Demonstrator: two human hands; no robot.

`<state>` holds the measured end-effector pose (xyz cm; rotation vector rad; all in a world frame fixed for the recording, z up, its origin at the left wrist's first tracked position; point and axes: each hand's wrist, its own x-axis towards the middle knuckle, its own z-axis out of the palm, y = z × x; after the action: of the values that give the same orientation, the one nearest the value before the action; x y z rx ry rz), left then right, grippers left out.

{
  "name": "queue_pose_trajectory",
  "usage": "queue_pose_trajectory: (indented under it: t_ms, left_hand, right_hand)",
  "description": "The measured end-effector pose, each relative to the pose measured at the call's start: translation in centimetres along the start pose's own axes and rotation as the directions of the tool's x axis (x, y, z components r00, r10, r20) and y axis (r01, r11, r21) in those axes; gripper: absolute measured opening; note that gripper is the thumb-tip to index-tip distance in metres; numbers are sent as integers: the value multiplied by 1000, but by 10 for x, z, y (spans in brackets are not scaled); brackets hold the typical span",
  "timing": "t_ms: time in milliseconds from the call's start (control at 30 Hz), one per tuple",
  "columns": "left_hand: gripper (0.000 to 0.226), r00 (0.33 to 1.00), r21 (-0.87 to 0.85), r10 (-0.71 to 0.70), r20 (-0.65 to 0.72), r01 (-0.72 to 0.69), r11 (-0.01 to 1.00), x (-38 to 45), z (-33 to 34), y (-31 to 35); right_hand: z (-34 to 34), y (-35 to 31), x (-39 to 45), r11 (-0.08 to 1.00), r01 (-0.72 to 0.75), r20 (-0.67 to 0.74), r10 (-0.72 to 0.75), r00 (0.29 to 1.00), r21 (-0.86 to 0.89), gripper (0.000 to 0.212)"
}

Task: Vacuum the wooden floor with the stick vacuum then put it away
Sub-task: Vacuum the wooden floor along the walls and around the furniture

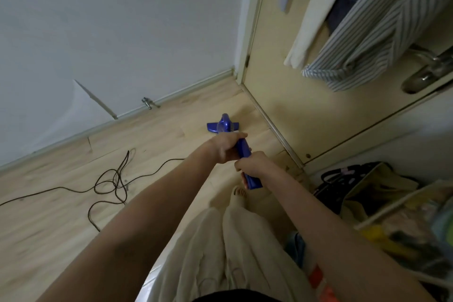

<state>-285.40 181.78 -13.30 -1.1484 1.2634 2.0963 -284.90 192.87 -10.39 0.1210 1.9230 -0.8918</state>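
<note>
A blue stick vacuum (244, 152) slants from my hands down to its floor head (224, 126), which sits on the light wooden floor (61, 216) close to the door threshold. My left hand (226, 147) grips the blue body higher up the stick. Just below it my right hand (252, 163) grips the handle, whose blue end pokes out beneath my fingers. Both hands hide the middle of the vacuum.
A black power cord (110, 184) lies looped on the floor at left. A cream door (289, 95) with hanging shirts (362, 39) stands ahead on the right. A white wall and skirting run at the back left. Bags and cluttered shelves (382, 208) crowd the right side. My foot (239, 191) is below the handle.
</note>
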Motion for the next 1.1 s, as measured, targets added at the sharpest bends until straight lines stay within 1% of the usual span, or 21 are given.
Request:
queue_pose_trajectory:
  t_ms: [100,200,300,333,433,533,600,733,867,967,1033,1100]
  left_hand:
    - [24,999,49,-49,14,48,998,-23,-5,-8]
    - [28,997,101,-71,12,69,992,-37,-8,-20]
    - [36,997,98,-65,29,62,993,-43,-3,-36]
    - [37,997,86,-64,47,60,995,-44,-1,-39]
    - [30,994,48,-56,91,52,998,-40,6,-42]
    - [38,995,23,-53,89,51,998,-33,10,-39]
    - [37,995,10,-53,84,53,999,-27,13,-34]
    - [23,998,-54,-13,68,16,998,-9,11,-11]
    - [14,1000,-102,9,22,-7,995,14,7,29]
    - [24,1000,-162,16,-5,-17,987,32,5,58]
    - [28,999,-154,33,-19,-36,987,46,8,75]
    - [27,998,-128,51,-44,-56,990,62,11,90]
  right_hand:
    - [9,-5,-31,1000,-5,-16,5,1000,-1,11]
    - [11,-2,-58,998,-22,-22,21,1000,-64,6]
    - [11,14,-69,993,-40,-25,38,999,-108,10]
    - [9,19,-70,994,-47,-32,44,999,-97,11]
    - [2,28,-68,997,-52,-41,50,998,-64,16]
    - [-7,32,-60,999,-39,-22,39,999,-35,19]
    - [-11,31,-51,999,-38,-17,37,999,-28,18]
    - [-21,9,-26,999,-24,-9,24,1000,-31,20]
    - [-35,-32,4,1000,8,27,-8,1000,23,20]
    - [-46,-55,32,999,28,42,-29,999,29,25]
    - [-54,-66,53,999,35,38,-36,999,37,24]
    - [-62,-74,75,999,40,30,-41,999,15,26]
